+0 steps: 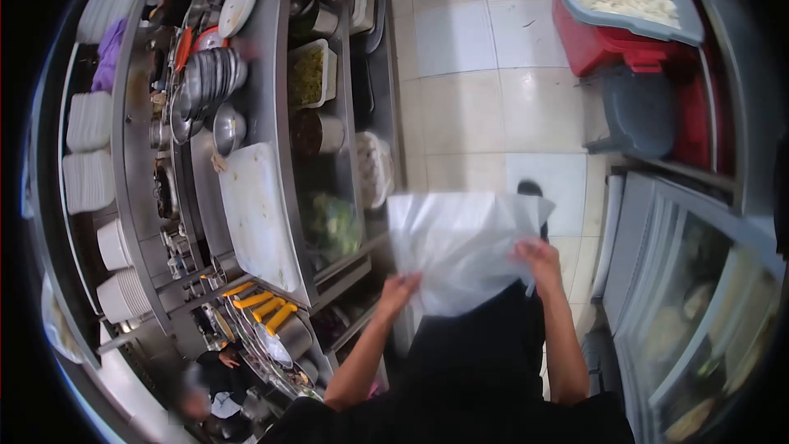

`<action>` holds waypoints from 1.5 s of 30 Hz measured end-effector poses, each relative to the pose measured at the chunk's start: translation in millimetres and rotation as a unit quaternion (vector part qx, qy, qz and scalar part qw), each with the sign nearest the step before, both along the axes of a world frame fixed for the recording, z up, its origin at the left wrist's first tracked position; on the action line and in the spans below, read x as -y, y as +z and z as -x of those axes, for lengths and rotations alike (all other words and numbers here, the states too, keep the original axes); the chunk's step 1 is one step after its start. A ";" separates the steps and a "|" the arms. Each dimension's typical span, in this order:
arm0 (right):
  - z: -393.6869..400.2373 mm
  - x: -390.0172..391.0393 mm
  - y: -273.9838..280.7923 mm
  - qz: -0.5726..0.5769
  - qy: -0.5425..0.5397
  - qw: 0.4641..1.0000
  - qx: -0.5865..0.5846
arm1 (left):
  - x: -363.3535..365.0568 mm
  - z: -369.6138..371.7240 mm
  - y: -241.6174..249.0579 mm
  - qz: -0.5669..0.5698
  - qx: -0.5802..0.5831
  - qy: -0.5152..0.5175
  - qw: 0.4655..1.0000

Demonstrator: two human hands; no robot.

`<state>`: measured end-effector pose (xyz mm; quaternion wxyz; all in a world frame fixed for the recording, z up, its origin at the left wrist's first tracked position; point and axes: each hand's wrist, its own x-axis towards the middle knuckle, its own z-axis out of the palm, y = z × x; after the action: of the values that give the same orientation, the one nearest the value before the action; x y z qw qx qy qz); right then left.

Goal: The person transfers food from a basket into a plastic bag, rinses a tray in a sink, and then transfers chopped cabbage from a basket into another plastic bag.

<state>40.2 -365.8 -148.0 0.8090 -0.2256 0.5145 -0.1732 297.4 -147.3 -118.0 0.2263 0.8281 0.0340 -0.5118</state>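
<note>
A translucent white plastic bag (460, 251) is spread out in front of my body, above the tiled floor. My left hand (400, 292) pinches its lower left edge. At the right edge, my right hand (538, 259) grips the same bag with fingers closed. The sheet hangs wrinkled between both hands and looks flat, with nothing visible inside. Part of one shoe (530, 188) shows beyond its far edge.
On the left, a steel counter carries a white cutting board (259, 214), bowls (230, 128) and yellow-handled utensils (267, 308). Food tubs (312, 74) fill shelves below. On the right stand a glass-door fridge (699, 296), a grey stool (641, 111) and a red bin (592, 41). Other people are partly visible.
</note>
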 end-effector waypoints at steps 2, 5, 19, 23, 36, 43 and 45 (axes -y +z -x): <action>-0.9 23.6 -19.9 -0.001 -0.005 1.000 -0.029 | -16.6 6.5 -41.9 -0.006 0.002 -0.031 0.999; 2.2 55.0 -44.1 0.006 -0.011 0.994 -0.109 | 24.4 18.5 -40.0 -0.082 -0.064 -0.036 0.994; -129.6 208.7 19.9 0.254 0.003 0.933 -0.255 | 117.9 -54.2 -64.8 0.016 0.018 -0.202 0.979; -173.3 225.3 23.9 0.289 0.034 0.915 -0.278 | 145.4 -124.7 -84.2 0.077 0.081 -0.154 0.982; -352.6 423.0 -60.1 0.231 0.067 0.944 -0.226 | 338.9 -273.0 -87.5 0.080 -0.049 0.095 0.991; -574.1 600.4 -215.7 0.363 0.114 0.895 -0.231 | 482.2 -325.6 -89.3 0.078 -0.062 0.174 0.980; -669.6 663.1 -178.5 0.264 0.147 0.920 -0.248 | 528.6 -350.4 -90.6 0.103 -0.045 0.197 0.974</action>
<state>709.8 -1028.9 -326.4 0.5825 -0.5401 0.5954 -0.1203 647.7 -676.0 -208.6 0.4050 0.7535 0.1540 -0.4945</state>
